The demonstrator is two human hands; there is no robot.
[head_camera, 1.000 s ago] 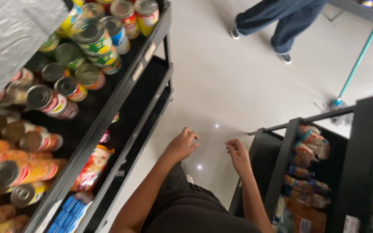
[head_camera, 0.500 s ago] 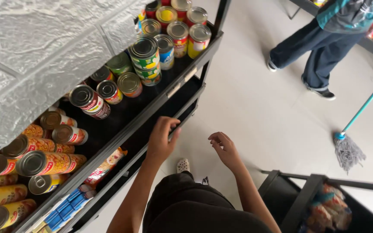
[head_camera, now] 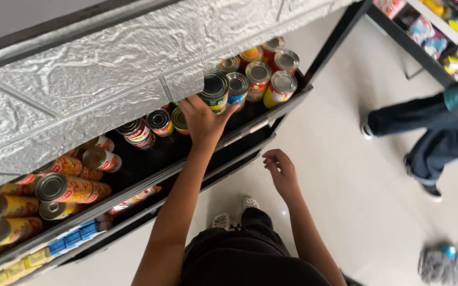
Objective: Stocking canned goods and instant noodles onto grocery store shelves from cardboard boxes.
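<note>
Left hand [head_camera: 203, 121] cupped around green can [head_camera: 214, 91] on black shelf [head_camera: 197, 159]; grip firmly, lift straight. Right hand [head_camera: 280, 170] open, empty.

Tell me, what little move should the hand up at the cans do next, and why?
Probably close the fingers around the can and lift it a little. The left hand is already on the green-labelled can, which stands upright on the black shelf with other cans packed close beside it. The right hand hangs open and empty below the shelf.
</note>
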